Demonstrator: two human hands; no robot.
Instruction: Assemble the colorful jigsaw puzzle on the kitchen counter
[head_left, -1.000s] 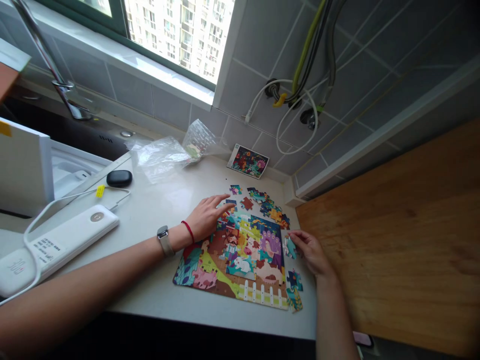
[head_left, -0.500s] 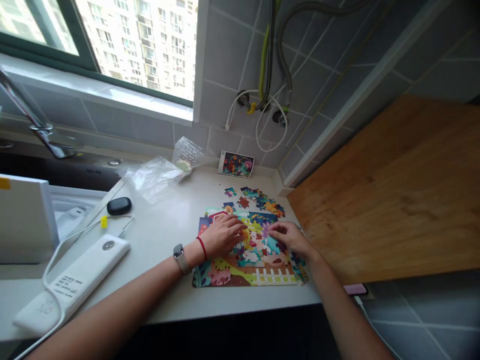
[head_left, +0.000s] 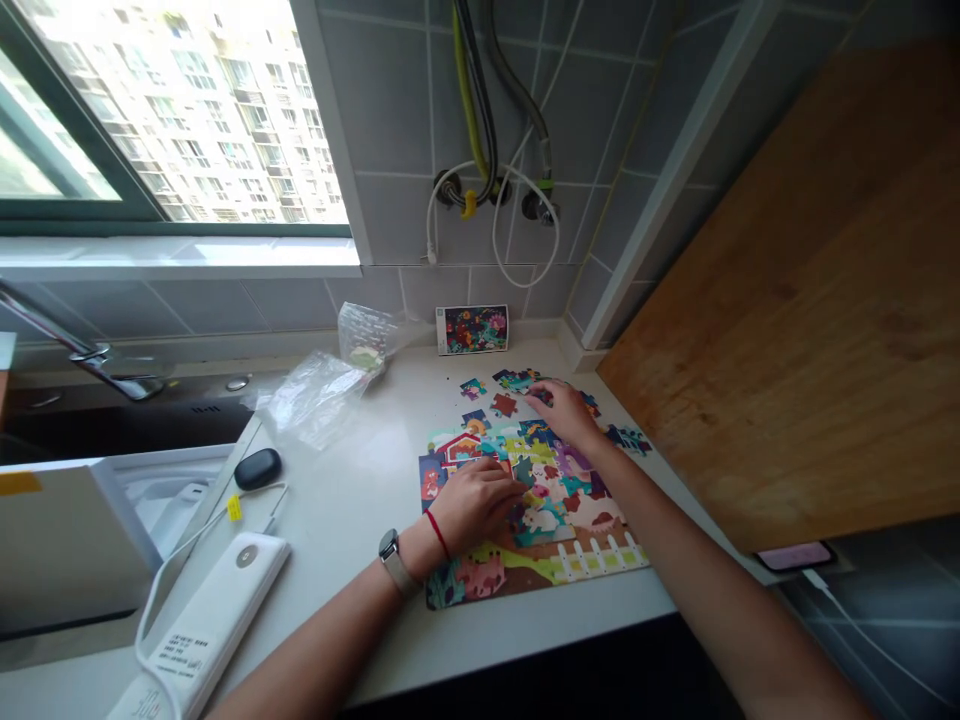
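Note:
A partly assembled farm-picture jigsaw puzzle [head_left: 480, 575] lies on the counter. Over its middle is my left hand [head_left: 476, 500], fingers bent together, with a dark teal puzzle piece [head_left: 523, 471] at the fingertips. My right hand [head_left: 562, 408] reaches beyond the puzzle's far edge, its thumb and forefinger pinched at a loose piece in the pile [head_left: 514, 380]. Close by lie a red-brown piece [head_left: 504, 404] and a blue piece with an orange shape [head_left: 475, 421]. The right hand hides part of the pile.
A small picture card [head_left: 472, 330] leans on the wall behind. Clear plastic bags [head_left: 319, 395] lie left of it. Further left are a black oval case [head_left: 257, 468], a white power bank [head_left: 214, 610] with its cable, and the sink [head_left: 135, 425]. A wooden board [head_left: 795, 330] stands at right.
My right hand has left the puzzle and moved away from me to the loose pieces. My left hand stays over the puzzle. The camera view has turned and shifted.

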